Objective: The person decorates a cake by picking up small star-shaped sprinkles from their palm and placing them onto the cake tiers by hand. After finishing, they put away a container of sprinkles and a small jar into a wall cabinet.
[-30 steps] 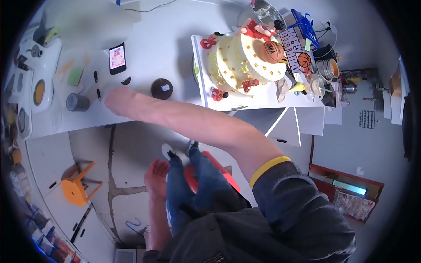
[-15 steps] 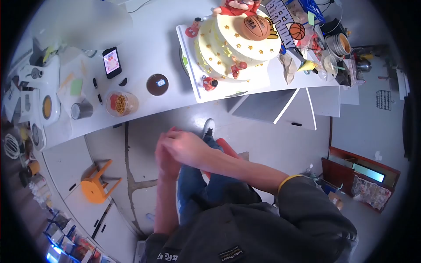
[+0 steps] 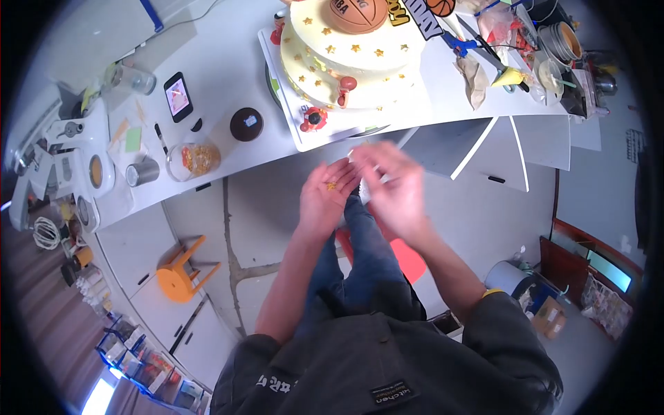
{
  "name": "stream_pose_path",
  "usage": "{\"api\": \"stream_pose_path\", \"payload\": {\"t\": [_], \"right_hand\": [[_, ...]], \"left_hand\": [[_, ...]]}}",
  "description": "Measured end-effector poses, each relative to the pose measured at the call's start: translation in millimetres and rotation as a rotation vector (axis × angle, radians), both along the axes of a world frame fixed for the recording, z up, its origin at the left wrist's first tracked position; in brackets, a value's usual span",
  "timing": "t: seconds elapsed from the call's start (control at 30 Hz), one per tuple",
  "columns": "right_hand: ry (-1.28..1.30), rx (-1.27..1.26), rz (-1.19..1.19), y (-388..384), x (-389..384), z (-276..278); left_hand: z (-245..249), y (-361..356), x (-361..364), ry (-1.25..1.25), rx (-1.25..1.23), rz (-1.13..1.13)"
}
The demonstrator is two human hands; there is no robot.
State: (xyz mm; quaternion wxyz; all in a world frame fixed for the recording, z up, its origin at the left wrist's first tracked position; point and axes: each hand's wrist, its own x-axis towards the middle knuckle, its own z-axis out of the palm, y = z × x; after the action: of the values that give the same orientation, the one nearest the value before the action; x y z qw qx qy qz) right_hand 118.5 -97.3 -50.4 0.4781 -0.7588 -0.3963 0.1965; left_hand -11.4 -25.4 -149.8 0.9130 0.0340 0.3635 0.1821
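My left hand [image 3: 323, 197] is held palm up below the table edge, fingers stretched out, with small gold stars [image 3: 332, 186] lying in it. Close by its fingertips is my right hand [image 3: 394, 185], smeared by motion; whether its fingers hold anything cannot be made out. Beyond both hands stands a tiered cream-coloured cake [image 3: 321, 66] dotted with gold stars. It carries a basketball [image 3: 357, 14] on top, a small figure [image 3: 346, 91] on its side and another figure [image 3: 313, 120] by its base. Its white board [image 3: 299, 138] reaches close to the table edge.
Left on the table are a clear tub [image 3: 194, 161] with gold bits, a phone [image 3: 178, 97], a dark round disc [image 3: 247, 124] and a metal can [image 3: 142, 173]. A piping bag [image 3: 510, 77] lies right. On the floor are an orange stool [image 3: 176, 280] and a red stool [image 3: 409, 261].
My hands were together, one over the other; now they are apart, further right and higher. The left palm has turned up, showing gold stars. The view has shifted, and the cake sits further up and left.
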Motion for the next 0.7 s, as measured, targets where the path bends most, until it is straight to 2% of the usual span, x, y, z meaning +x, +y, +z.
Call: {"api": "stream_pose_path", "payload": {"t": [0.03,0.17,0.27,0.43,0.6,0.7], "right_hand": [[0.081,0.030,-0.082,3,12,7],[0.295,0.023,-0.297,21,40,33],[0.357,-0.025,-0.335,29,50,39],[0.330,-0.035,-0.353,41,54,28],[0.373,-0.077,-0.390,47,55,28],[0.341,0.041,-0.464,40,57,26]], "left_hand": [[8,0,8,0.062,-0.001,0.002],[-3,0,18,0.057,0.039,0.068],[-12,8,25,0.043,0.021,0.182],[-19,20,27,-0.049,0.010,0.308],[-13,19,28,-0.056,-0.004,0.295],[-16,15,28,-0.071,-0.011,0.299]]}}
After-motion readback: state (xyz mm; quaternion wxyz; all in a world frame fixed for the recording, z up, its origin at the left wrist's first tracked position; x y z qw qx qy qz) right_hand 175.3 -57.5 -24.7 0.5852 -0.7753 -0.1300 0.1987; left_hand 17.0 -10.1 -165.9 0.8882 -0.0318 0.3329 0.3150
